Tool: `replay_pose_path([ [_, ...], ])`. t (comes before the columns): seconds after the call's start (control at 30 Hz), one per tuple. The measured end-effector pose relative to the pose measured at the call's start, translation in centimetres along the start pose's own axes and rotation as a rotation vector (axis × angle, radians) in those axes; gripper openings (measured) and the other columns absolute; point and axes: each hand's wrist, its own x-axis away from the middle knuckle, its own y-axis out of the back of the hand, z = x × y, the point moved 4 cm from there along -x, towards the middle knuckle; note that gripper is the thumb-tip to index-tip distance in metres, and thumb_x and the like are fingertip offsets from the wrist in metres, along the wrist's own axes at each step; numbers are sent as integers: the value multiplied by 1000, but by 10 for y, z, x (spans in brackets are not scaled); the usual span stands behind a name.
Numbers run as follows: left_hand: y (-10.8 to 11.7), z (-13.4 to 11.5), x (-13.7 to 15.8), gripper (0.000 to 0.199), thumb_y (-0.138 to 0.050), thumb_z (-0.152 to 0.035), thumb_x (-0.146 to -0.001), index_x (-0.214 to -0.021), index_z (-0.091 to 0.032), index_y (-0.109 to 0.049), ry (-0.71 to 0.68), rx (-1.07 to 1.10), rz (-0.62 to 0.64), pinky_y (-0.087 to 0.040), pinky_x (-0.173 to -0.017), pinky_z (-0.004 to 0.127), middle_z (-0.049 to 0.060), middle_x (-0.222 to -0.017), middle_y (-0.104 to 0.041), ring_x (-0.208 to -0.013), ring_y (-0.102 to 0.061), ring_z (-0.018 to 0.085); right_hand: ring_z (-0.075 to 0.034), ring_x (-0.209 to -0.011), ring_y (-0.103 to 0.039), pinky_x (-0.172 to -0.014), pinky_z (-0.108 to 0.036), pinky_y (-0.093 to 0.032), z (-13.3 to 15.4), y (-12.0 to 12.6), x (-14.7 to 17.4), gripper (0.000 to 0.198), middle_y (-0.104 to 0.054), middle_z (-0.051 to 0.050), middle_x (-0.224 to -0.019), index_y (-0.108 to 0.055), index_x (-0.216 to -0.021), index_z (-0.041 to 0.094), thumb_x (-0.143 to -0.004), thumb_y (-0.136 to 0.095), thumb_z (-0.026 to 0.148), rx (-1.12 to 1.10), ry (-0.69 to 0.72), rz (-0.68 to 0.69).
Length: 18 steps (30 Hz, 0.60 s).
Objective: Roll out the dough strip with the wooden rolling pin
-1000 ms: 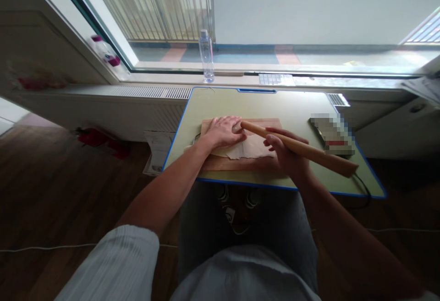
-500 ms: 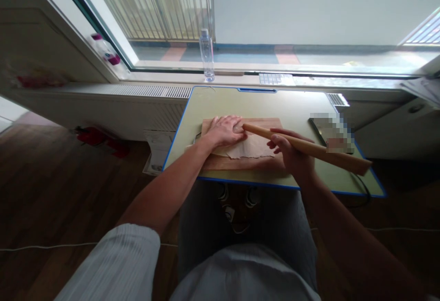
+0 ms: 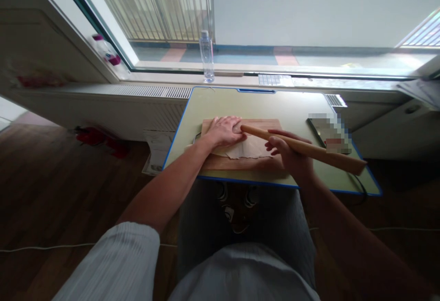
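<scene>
My left hand point(image 3: 225, 131) lies flat, fingers stretched out, on a thin pale sheet point(image 3: 254, 147) with a ragged near edge; whether the sheet is dough or paper I cannot tell. Under the sheet is a wooden cutting board point(image 3: 245, 162), with a metal handle at its left side. A long wooden rolling pin point(image 3: 319, 153) is gripped near its middle by my right hand point(image 3: 292, 152). It slants across the board's right side, its thin end close to my left thumb and its thick end over the table's right part.
The board rests on a small pale table point(image 3: 220, 103) with a blue rim. A phone-like dark slab point(image 3: 318, 132), partly pixelated, lies on its right. A clear bottle point(image 3: 206, 58) and a white keyboard-like thing point(image 3: 275, 80) stand along the windowsill. Below is a radiator point(image 3: 154, 91).
Both hands keep nearly the same pose. The rolling pin has shifted very slightly left, along with a small shift of the whole view.
</scene>
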Motion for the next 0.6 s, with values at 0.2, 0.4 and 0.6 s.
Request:
replay_pose_path([
  [0.2, 1, -1, 2, 87, -51, -78, -91, -164, -31, -47, -1, -11, -11, -21, -136, 51, 4, -175, -44, -162, -37, 29, -19, -69, -74, -59, -30, -63, -2, -7, 2, 39, -80, -5, -79, -84, -113, 21, -87, -86, 51, -1, 3, 44],
  [0.4, 2, -1, 2, 87, -54, -79, -90, -163, -33, -48, 4, 2, -15, -21, -136, 50, 2, -174, -46, -161, -39, 29, -20, -71, -75, -61, -30, -63, 1, -10, -4, 36, -81, -5, -80, -85, -111, 21, -88, -85, 49, 40, 36, 66],
  [0.6, 2, -1, 2, 87, -54, -79, -90, -164, -33, -48, -3, -4, -18, -22, -136, 51, 2, -174, -45, -162, -38, 30, -19, -68, -75, -56, -29, -62, 0, -2, -6, 42, -81, -5, -80, -84, -111, 20, -86, -85, 54, 21, 5, 27],
])
